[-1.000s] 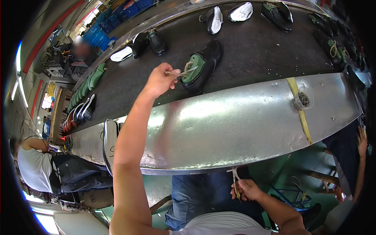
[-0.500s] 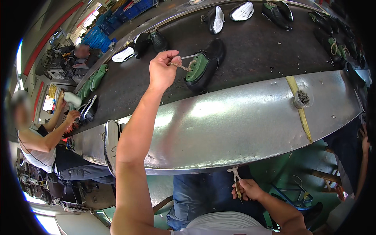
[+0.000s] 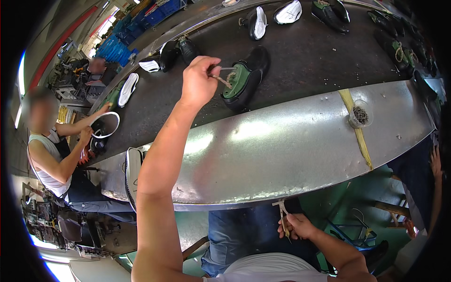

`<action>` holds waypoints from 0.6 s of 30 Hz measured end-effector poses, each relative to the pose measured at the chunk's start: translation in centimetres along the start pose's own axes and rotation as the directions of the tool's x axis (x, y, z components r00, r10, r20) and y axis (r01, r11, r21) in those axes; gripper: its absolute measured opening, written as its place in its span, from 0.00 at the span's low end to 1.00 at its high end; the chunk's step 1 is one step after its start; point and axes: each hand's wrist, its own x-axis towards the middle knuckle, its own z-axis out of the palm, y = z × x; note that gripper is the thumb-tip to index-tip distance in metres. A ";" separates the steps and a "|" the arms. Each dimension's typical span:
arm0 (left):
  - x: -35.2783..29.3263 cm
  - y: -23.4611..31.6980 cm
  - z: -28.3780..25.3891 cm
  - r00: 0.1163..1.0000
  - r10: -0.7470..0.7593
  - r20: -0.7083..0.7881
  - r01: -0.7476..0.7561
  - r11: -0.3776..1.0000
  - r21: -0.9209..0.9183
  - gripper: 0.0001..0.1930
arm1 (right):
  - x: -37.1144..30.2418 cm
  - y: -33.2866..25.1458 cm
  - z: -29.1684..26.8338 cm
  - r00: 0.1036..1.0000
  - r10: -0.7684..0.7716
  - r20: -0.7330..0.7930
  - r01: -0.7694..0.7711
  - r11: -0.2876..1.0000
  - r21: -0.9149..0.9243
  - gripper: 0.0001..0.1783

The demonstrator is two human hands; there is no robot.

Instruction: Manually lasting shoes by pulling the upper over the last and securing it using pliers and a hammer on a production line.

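Observation:
My left hand (image 3: 201, 82) reaches over the dark bench, its fingers closed on a loop of twine (image 3: 221, 81). A thin grey rod (image 3: 229, 68) runs between these fingers and a green shoe last (image 3: 239, 75); I cannot tell where its near end lies. The twine comes out of that last, which sits inside a black shoe (image 3: 257, 61) resting on the belt-like surface. Low by my thighs, my right hand (image 3: 299, 226) is closed round the handles of pincers (image 3: 283, 211) with a T-shaped metal head.
A clear cup of small nails (image 3: 360, 115) stands on the metal ledge (image 3: 263, 160), beside a yellow strap (image 3: 346, 97). More black shoes (image 3: 329, 16) and white-soled ones lie along the dark surface (image 3: 300, 66). At the left, a co-worker (image 3: 54, 152) handles a white-rimmed shoe part (image 3: 105, 125).
My left hand has turned slightly and risen a little, still holding the twine. My right hand stays put. The co-worker has brought the white-rimmed part lower, and a white-soled shoe now lies beyond it.

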 end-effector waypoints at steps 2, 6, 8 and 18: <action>1.0 0.3 0.9 0.970 0.242 -0.036 -0.241 0.970 0.032 0.12 | 0.1 0.1 0.1 1.000 -0.005 0.008 0.005 1.000 -0.022 0.31; 1.2 1.4 1.6 0.941 0.135 0.310 -0.188 0.971 0.148 0.28 | 0.5 -0.3 0.5 0.999 0.000 0.041 -0.001 1.000 0.009 0.30; 0.2 2.2 -0.6 0.942 0.075 0.327 -0.142 0.972 0.186 0.42 | 0.1 -0.3 0.7 0.999 0.022 0.043 -0.022 1.000 0.006 0.28; -15.9 -15.7 -25.9 0.297 -0.910 0.291 0.329 0.383 0.863 0.43 | -1.7 0.9 1.2 0.998 0.027 -0.065 -0.025 0.999 0.029 0.27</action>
